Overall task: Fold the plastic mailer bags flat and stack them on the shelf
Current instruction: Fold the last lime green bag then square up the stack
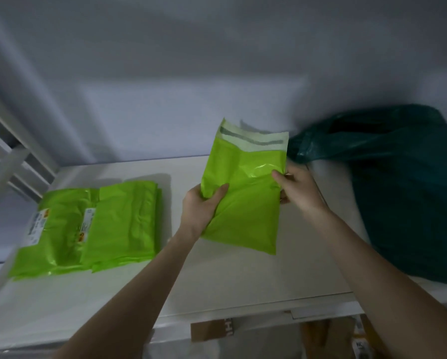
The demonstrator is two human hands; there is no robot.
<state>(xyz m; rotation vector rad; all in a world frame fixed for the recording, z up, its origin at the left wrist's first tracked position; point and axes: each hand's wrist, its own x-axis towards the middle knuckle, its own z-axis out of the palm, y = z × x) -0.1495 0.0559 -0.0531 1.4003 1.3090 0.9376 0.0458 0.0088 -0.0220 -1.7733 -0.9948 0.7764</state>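
Observation:
I hold one lime-green plastic mailer bag (245, 193) upright above the white shelf (227, 283). Its pale adhesive flap points up toward the wall. My left hand (200, 207) grips the bag's left edge, thumb on the front. My right hand (296, 186) pinches the right edge at mid-height. A stack of flattened green mailer bags (93, 229) lies on the left part of the shelf, some with white printed labels showing.
A large dark green plastic sack (401, 193) slumps on the shelf's right side, against the wall. White shelf posts (4, 172) rise at the far left. Brown cardboard boxes (212, 330) sit below the shelf's front edge.

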